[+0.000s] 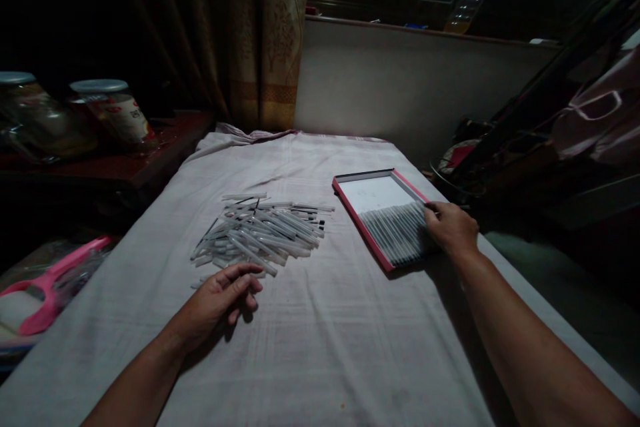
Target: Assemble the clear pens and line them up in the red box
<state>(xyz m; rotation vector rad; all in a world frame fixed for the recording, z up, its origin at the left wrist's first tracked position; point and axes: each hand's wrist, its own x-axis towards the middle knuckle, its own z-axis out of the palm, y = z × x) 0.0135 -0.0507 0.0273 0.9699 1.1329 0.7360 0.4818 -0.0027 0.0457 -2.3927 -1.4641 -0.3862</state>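
Note:
A loose pile of several thin clear tubes (260,233) lies on the white cloth (320,333) in the middle. My left hand (225,297) rests on the cloth just below the pile, fingers loosely curled and apart, holding nothing. To the right sits a shallow red-edged tray (367,230) with a neat row of the same tubes (395,233) filling its near half. My right hand (450,227) lies on the tray's right edge, fingertips touching the row of tubes.
Two lidded glass jars (113,110) stand on a dark wooden shelf at the left. A pink plastic tool (53,280) lies low at the left. Curtain and wall close off the back; dark clutter and bags (590,113) crowd the right side.

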